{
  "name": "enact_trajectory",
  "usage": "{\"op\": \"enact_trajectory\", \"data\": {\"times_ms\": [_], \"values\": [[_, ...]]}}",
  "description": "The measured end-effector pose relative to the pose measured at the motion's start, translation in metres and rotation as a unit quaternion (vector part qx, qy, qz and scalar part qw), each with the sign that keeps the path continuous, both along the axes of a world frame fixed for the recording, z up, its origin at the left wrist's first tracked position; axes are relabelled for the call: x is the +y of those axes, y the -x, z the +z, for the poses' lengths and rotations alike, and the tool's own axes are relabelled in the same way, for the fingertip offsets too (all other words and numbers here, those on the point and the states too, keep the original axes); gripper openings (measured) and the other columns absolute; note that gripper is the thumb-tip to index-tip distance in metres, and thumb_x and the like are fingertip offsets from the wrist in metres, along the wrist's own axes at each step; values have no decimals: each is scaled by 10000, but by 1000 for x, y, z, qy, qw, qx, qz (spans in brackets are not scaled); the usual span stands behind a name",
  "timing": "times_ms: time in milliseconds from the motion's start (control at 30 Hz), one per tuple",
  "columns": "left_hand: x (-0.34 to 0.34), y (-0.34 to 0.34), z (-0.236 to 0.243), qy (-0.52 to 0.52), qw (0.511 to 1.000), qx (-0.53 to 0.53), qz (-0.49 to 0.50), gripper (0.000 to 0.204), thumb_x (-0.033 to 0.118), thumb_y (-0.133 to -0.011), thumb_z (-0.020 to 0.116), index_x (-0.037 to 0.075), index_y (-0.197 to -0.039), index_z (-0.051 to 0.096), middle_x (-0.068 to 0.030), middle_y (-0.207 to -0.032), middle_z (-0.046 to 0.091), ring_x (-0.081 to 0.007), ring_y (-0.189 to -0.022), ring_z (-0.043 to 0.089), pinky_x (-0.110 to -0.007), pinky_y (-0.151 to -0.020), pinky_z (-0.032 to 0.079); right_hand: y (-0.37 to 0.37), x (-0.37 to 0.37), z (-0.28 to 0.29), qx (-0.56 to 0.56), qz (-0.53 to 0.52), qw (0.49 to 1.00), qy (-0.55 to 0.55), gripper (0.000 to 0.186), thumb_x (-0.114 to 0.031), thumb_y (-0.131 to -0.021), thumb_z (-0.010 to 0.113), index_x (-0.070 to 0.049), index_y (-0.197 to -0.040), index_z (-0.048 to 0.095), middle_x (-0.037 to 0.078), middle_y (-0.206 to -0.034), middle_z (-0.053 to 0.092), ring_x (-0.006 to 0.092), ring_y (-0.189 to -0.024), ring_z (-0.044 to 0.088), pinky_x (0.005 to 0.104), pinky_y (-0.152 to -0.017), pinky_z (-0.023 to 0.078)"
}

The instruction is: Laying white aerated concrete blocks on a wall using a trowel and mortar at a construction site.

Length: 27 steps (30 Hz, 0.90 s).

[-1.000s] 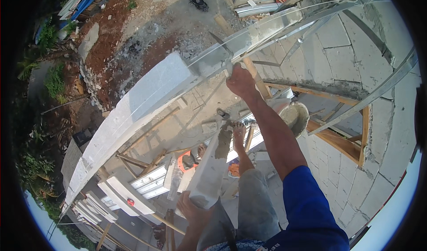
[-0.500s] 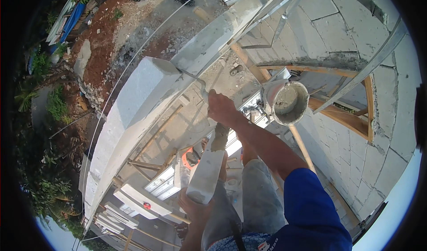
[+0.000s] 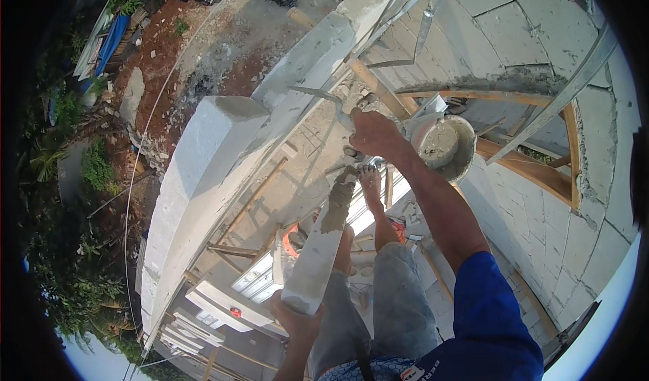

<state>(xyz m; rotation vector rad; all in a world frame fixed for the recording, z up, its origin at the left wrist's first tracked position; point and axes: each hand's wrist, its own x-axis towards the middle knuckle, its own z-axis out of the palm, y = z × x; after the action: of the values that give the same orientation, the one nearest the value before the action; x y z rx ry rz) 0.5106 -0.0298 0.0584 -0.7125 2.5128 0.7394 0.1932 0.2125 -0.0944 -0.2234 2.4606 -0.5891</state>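
Note:
My left hand [image 3: 295, 321] grips the lower end of a long, narrow light-grey block [image 3: 311, 266], which is tilted up in front of my legs. Wet mortar [image 3: 337, 202] coats part of its far end. My right hand [image 3: 376, 136] is closed around the handle of a trowel [image 3: 342, 111]. The thin blade points left, toward the wall top; whether it touches the wall I cannot tell. Left of it, a large white block [image 3: 215, 134] stands on the wall, its end face toward a lower stretch of wall [image 3: 307, 53].
A bucket of mortar [image 3: 468, 157] stands right of my right forearm. Metal bars [image 3: 561, 97] and a wooden frame [image 3: 524, 173] lie along the block wall at right. My bare foot [image 3: 369, 178] is high above a lower floor. A cable [image 3: 152, 111] runs outside the wall, above rubble ground.
My right hand has drawn the trowel right, away from the white block's end. The left hand still holds the narrow block. The view has shifted slightly, and my foot shows more.

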Motion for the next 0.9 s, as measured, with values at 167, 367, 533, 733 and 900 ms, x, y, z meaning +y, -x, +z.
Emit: {"op": "enact_trajectory", "data": {"times_ms": [167,367,533,733,900], "values": [[2,0,-4,7,1000,-18,-2,922,106,-564,812,-33,-1308,285,-210,-1199,377,-382,-1154,402,-522,-976,347,30,-26,-17,119,-100,987,32,231,-125,-768,652,6,-911,526,195,-804,648,354,-754,676,407,-618,569],[-6,10,0,8,1000,-15,18,969,81,-543,834,-26,-1331,281,-202,-1214,394,-373,-1162,409,-505,-987,360,-98,-25,-16,-6,24,999,44,260,-137,-791,655,-12,-968,511,162,-806,645,350,-796,675,443,-727,542],[-8,26,-1,-7,998,-47,43,969,67,-544,833,-25,-1336,282,-191,-1199,403,-359,-1140,423,-495,-994,362,-190,48,-28,-179,-234,956,1,522,-222,-776,684,43,-1167,462,245,-864,648,422,-862,652,474,-768,520],[-15,35,1,-17,995,-64,74,984,163,-567,834,-28,-1356,276,-202,-1204,428,-373,-1162,441,-498,-964,386,-245,98,-2,-202,-402,893,19,512,-255,-768,680,55,-1118,471,298,-916,646,447,-905,648,483,-766,512],[-14,36,-1,8,995,-81,55,989,228,-559,846,-37,-1329,284,-199,-1179,423,-369,-1123,457,-506,-946,387,-273,91,-13,-125,-391,911,36,415,-228,-788,678,34,-1050,492,293,-882,641,468,-892,638,501,-747,512]]}}
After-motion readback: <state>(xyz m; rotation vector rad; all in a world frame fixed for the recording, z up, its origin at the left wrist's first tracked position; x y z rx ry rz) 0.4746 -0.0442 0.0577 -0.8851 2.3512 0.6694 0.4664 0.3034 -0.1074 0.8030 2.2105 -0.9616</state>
